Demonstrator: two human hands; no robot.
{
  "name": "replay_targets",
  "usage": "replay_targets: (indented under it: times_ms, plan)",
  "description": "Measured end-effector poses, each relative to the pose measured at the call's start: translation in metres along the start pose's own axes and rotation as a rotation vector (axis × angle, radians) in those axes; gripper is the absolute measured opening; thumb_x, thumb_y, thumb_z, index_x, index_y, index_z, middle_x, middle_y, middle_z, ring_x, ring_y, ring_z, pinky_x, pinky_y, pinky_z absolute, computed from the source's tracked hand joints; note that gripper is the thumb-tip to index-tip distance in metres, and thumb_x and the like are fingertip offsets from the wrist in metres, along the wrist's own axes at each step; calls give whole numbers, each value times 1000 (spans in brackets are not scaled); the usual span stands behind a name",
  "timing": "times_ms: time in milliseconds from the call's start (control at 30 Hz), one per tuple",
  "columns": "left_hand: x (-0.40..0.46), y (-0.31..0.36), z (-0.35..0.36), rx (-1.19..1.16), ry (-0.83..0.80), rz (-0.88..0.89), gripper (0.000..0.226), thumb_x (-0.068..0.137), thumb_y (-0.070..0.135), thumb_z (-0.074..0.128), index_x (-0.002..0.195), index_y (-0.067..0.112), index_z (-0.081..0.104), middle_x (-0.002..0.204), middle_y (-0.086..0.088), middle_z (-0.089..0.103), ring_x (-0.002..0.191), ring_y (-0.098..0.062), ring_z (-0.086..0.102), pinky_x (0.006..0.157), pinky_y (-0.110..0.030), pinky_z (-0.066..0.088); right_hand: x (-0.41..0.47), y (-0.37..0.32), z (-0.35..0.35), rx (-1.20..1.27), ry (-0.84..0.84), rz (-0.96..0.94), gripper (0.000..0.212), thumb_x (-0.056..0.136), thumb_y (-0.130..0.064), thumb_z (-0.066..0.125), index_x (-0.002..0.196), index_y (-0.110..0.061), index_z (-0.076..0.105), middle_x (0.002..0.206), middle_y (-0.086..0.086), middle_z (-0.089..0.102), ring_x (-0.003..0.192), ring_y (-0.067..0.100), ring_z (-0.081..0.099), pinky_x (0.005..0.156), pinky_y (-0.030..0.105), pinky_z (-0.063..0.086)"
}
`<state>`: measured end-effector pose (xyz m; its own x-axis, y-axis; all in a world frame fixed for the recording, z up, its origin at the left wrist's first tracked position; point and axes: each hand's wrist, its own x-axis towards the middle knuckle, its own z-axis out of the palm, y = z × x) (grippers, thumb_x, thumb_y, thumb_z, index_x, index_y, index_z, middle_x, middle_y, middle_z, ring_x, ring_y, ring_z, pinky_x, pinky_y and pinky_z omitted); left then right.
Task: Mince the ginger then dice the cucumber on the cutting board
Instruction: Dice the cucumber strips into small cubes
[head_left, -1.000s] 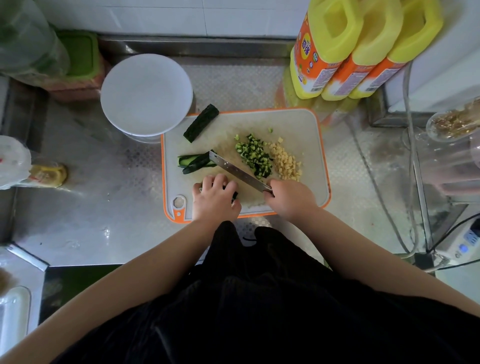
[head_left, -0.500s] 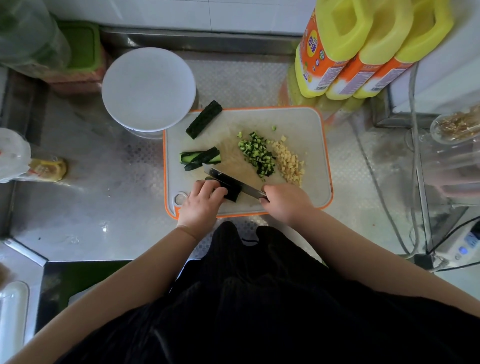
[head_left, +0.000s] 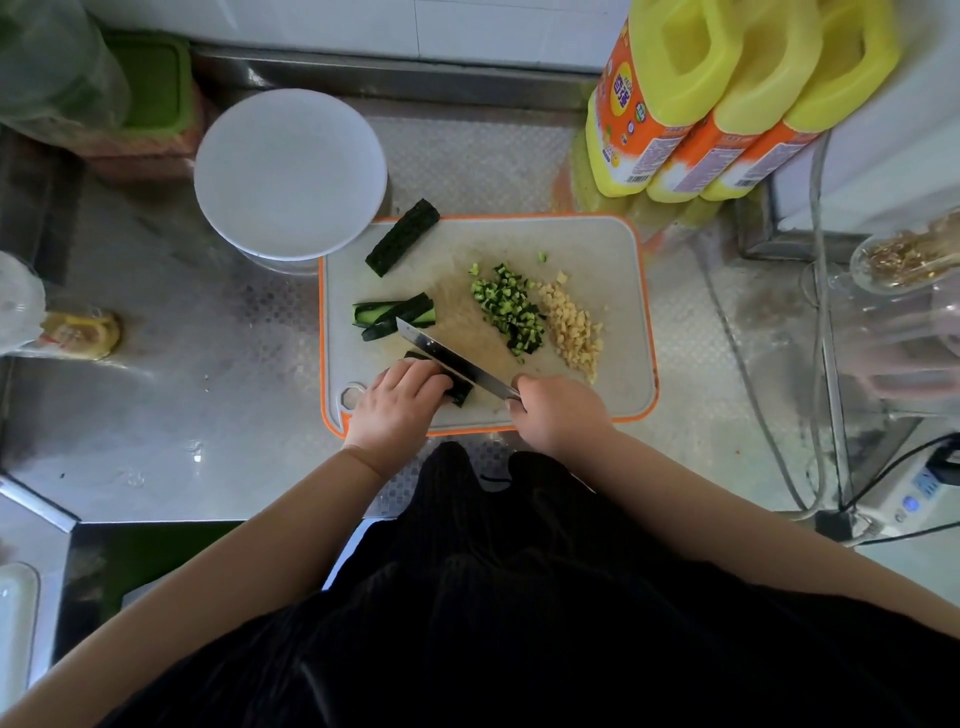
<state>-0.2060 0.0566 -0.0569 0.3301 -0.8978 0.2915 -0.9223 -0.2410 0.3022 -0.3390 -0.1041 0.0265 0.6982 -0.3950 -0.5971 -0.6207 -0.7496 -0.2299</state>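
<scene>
Cucumber piece (head_left: 460, 391) lies at the near edge of the cutting board (head_left: 613, 249). Left hand (head_left: 400, 405) presses down on it, fingers curled over the top. Right hand (head_left: 558, 413) grips the knife (head_left: 452, 361) handle; blade rests across the piece. Farther back: diced cucumber (head_left: 509, 309) touching minced ginger (head_left: 574, 330). Uncut strips (head_left: 392, 317) to the left. White plate (head_left: 291, 174) beyond the board's corner.
</scene>
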Motion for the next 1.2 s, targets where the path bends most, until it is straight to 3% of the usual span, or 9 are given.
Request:
replay_targets:
  times_ms: [100,367,533,733,867,933,1033,1200]
  plan:
    - [3,3,2,-18,2,-76,21,91,22,52,95,10,69,98,-5,64,96,-22,50,69,-36,54,0,-7,-3,0,18,-4,16,100,-27,39,92,-15,48,68,-1,46,57,16,43,46,27,29]
    - [-5,0,13,-114,44,-121,5,88,9,66,91,9,70,97,-7,65,93,-27,54,69,-40,55,1,-14,-9,-49,-45,10,17,99,-23,42,97,-11,54,73,1,48,63,18,46,51,30,35]
    - [-13,-2,18,-147,58,-125,11,84,4,70,93,11,68,99,-6,63,96,-28,55,70,-41,55,2,-20,-8,-99,-103,47,8,95,-9,43,94,-9,51,73,3,51,63,19,50,49,29,36]
    - [-17,-8,14,-94,12,-91,24,80,8,77,102,12,68,109,-6,59,105,-30,52,83,-45,50,0,-14,-3,17,-58,82,20,101,-29,40,91,-13,46,70,1,48,65,20,50,57,34,41]
    - [-10,-10,7,-16,9,-70,25,86,28,70,108,17,67,114,-3,62,111,-26,49,91,-43,42,-1,-1,-4,27,53,95,22,101,-32,40,87,-15,42,67,0,46,66,23,51,56,33,40]
    - [-1,-14,4,-13,-66,-70,39,81,33,74,115,18,65,121,-2,63,117,-24,48,95,-42,40,0,6,-3,22,82,100,22,100,-33,40,87,-15,41,67,0,46,65,22,50,55,32,41]
    - [16,-26,-4,-18,-303,-4,59,71,37,81,125,20,63,131,0,59,126,-25,47,102,-46,42,1,13,-2,38,108,118,21,100,-33,40,87,-16,41,65,0,48,60,20,50,53,31,42]
    - [48,-40,-17,89,-424,179,51,60,37,88,103,16,71,107,-5,66,108,-33,61,90,-48,52,3,14,-1,46,115,117,21,101,-33,40,88,-17,40,62,0,48,59,21,51,52,30,41]
